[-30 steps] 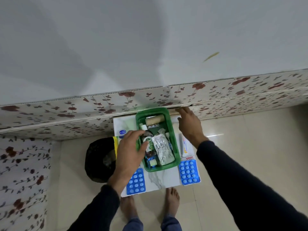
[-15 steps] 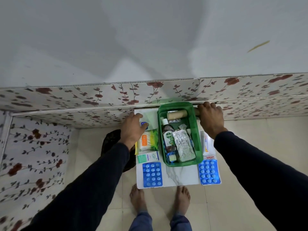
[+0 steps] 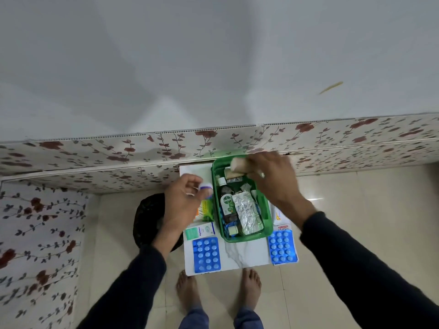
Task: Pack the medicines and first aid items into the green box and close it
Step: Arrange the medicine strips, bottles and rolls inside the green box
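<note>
Grey wall (image 3: 213, 55) — floral panels (image 3: 95, 153), tiled floor (image 3: 356, 198)

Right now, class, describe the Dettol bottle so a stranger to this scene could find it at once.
Find the green box on the white marble-patterned board by the floral wall. Inside, along its left wall, lies the Dettol bottle, white cap pointing to the wall. Unlike the crinkled silver foil pack beside it, it is dark with a green-and-white label.

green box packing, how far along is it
Partly done. The green box already holds a Dettol bottle and a foil pack. In hand: left hand grips a small white jar; right hand holds a tan roll over the box. Left: two blue blister packs, small cartons, closing.
</note>
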